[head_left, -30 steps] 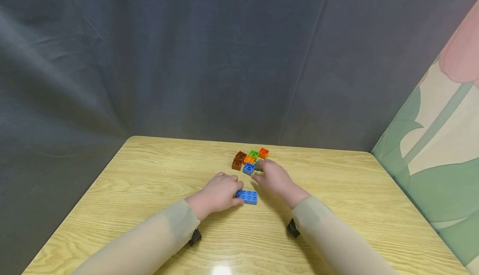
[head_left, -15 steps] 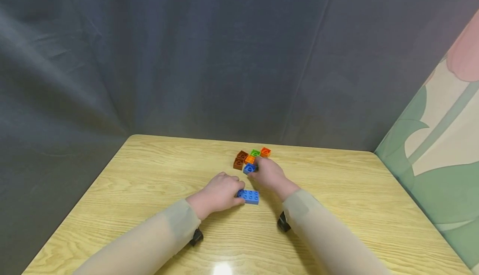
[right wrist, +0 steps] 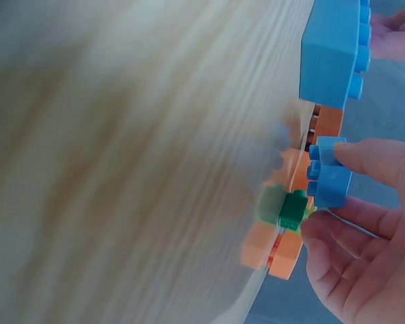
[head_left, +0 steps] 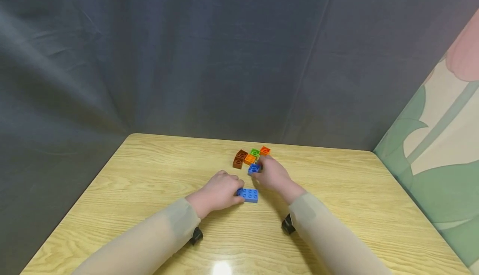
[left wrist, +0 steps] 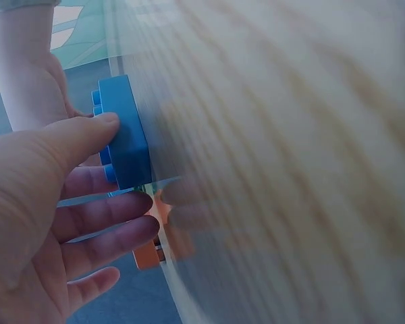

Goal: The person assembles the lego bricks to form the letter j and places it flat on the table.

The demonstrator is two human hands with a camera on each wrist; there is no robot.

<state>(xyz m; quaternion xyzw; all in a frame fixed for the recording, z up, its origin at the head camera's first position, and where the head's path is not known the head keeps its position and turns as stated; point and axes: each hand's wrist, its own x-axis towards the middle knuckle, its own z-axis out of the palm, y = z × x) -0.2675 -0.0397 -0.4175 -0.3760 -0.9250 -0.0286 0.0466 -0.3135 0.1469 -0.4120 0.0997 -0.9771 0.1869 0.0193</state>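
A long blue brick point(head_left: 248, 195) lies flat on the wooden table point(head_left: 149, 175). My left hand point(head_left: 236, 189) holds it at its left end, thumb on one side and fingers point(left wrist: 115, 206) by the other side of this brick point(left wrist: 125, 131). Just beyond it, my right hand point(head_left: 258, 171) pinches a small blue brick point(head_left: 253, 168) between thumb and fingers at the near edge of a brick cluster. The right wrist view shows that small brick point(right wrist: 329, 177) under the thumb, with a dark green brick point(right wrist: 293, 209) right beside it.
The cluster behind holds a brown brick point(head_left: 239, 158), an orange brick point(head_left: 249, 159), a light green brick point(head_left: 255, 152) and an orange-red brick point(head_left: 265, 150). A grey cloth hangs behind the table; a patterned panel point(head_left: 438, 150) stands at the right.
My right hand closed in on the small blue brick and shifted it slightly right, off the orange brick. The left hand stayed on the long blue brick.
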